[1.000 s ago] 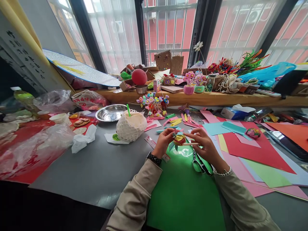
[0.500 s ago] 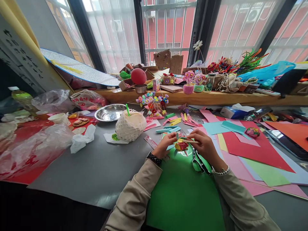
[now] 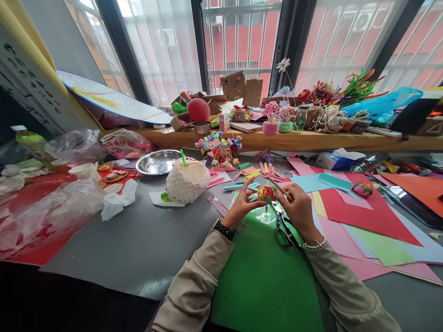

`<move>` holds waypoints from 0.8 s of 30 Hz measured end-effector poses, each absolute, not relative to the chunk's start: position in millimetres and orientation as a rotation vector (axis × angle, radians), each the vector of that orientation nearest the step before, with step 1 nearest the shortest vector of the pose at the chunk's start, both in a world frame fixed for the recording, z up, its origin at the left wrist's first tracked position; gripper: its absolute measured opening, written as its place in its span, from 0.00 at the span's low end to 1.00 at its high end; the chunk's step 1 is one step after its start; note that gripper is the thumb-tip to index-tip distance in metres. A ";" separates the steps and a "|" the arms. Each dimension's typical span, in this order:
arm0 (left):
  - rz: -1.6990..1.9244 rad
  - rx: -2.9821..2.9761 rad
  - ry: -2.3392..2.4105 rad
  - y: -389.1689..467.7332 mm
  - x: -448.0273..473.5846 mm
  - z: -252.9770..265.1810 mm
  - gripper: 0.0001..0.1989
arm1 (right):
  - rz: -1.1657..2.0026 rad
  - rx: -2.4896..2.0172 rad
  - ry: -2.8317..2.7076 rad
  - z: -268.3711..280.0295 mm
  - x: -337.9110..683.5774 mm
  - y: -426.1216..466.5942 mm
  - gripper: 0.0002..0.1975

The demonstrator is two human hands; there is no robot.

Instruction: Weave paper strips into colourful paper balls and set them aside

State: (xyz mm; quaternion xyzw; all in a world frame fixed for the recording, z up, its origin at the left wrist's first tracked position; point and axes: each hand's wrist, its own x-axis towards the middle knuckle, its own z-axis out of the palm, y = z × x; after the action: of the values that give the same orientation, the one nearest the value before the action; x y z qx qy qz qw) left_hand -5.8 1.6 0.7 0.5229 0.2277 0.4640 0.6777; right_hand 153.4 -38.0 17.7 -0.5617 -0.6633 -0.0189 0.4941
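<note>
A small folded-paper flower [image 3: 267, 193] in red and yellow is up off the table between my two hands. My right hand [image 3: 298, 206] pinches it at its right side and also holds a thin stick [image 3: 278, 185] that slants over the flower. My left hand [image 3: 239, 203] is open beside the flower, index finger raised and thumb stretched toward it; whether the thumb touches it I cannot tell. Beneath the hands lie scissors with black handles [image 3: 287, 234] on a shiny green mat [image 3: 265, 286].
A pink ruler [image 3: 218, 205] lies left of the mat. A netted white coconut with a green straw [image 3: 188, 180] and a metal plate [image 3: 159, 162] stand farther left. Coloured paper sheets [image 3: 367, 207] and another paper flower [image 3: 362, 189] are at right. Crafts line the wooden sill [image 3: 297, 140].
My left fingers have come off the flower and spread apart. The flower has shifted slightly right and up, toward my right hand, and the stick has tilted to slant upward.
</note>
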 end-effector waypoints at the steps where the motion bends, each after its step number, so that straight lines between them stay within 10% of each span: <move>1: 1.069 1.189 0.537 0.9 -5.6 0.6 0.47 | 0.029 -1.338 -1.626 19.1 153.7 -38.5 0.09; 10: 1.121 1.291 0.488 -2.5 -5.8 3.4 0.45 | 0.469 -1.283 -1.658 16.9 164.5 -33.6 0.15; 14: 1.084 1.400 0.588 -3.5 -5.5 1.8 0.31 | 0.385 -1.256 -1.745 13.2 160.4 -30.6 0.16; 24: 1.097 1.364 0.621 -1.0 -3.3 0.3 0.30 | 0.270 -1.246 -1.863 8.7 155.5 -31.9 0.23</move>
State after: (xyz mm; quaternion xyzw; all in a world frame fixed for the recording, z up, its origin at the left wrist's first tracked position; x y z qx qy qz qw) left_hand -3.3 -1.0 0.3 0.5880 0.2676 0.4731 0.5990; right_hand 155.5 -31.9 8.7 -0.4988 -0.7461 0.1080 0.4277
